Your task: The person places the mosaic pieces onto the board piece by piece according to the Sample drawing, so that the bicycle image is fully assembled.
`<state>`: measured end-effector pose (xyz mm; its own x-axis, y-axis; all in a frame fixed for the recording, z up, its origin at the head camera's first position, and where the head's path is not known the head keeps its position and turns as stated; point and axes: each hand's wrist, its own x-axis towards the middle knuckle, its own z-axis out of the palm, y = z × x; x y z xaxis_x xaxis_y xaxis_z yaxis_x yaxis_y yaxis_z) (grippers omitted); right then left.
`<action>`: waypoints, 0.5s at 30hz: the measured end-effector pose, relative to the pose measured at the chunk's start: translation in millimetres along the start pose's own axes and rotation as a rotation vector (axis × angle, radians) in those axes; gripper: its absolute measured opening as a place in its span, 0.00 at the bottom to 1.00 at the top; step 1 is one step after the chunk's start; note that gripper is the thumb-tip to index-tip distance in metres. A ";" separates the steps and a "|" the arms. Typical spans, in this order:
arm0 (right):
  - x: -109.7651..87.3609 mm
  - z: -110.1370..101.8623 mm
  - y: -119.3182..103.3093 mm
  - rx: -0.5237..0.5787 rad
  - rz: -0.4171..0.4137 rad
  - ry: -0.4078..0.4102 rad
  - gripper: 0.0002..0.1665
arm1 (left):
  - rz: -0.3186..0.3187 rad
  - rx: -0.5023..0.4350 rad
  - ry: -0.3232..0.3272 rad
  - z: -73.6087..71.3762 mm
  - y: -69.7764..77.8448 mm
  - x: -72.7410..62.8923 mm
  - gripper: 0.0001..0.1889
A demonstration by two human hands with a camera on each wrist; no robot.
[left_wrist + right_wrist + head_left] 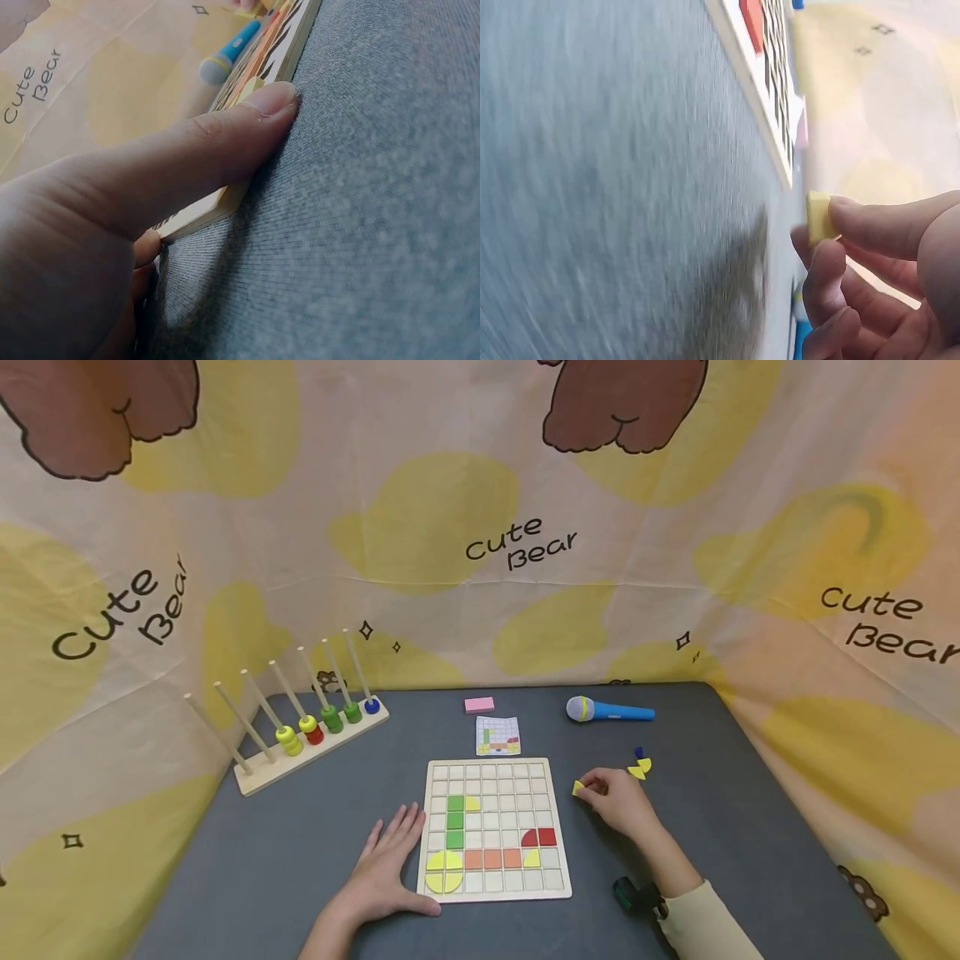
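My right hand (618,802) pinches a yellow quarter-round tile (577,787) between thumb and fingertips, just right of the wooden grid board (558,860). The same yellow tile (820,217) shows up close in the right wrist view. With fingers spread, my left hand (382,872) rests at the board's left side. Its thumb (225,142) lies along the front edge near the corner. On the board sit green squares (455,821), orange squares (492,859), red tiles (547,837) and several yellow quarter-round tiles (444,871). A small pattern card (498,737) lies behind the board.
Two yellow tiles (640,769) and a dark blue piece (639,752) lie beyond the right hand. A blue toy microphone (615,711) is at the back right, a pink block (479,704) behind the card. At left stands a peg rack (315,747) with coloured rings.
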<state>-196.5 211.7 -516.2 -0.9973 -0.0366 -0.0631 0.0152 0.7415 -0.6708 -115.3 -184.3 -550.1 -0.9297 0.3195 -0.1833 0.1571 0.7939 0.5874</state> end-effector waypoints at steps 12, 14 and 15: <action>-31.5 20.3 -26.4 0.094 -0.017 -0.045 0.06 | 0.008 0.008 0.008 0.7 0.5 -1.6 0.75; -37.6 24.4 -30.2 0.113 -0.011 -0.064 0.06 | 0.004 0.015 0.005 0.5 0.1 -1.6 0.75; -40.2 26.4 -31.8 0.118 -0.008 -0.072 0.06 | 0.004 0.017 0.004 0.3 0.0 -1.6 0.75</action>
<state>-155.0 171.9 -511.8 -0.9899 -0.0932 -0.1071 0.0195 0.6575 -0.7532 -113.7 -184.6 -550.0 -0.9305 0.3203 -0.1776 0.1662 0.8013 0.5747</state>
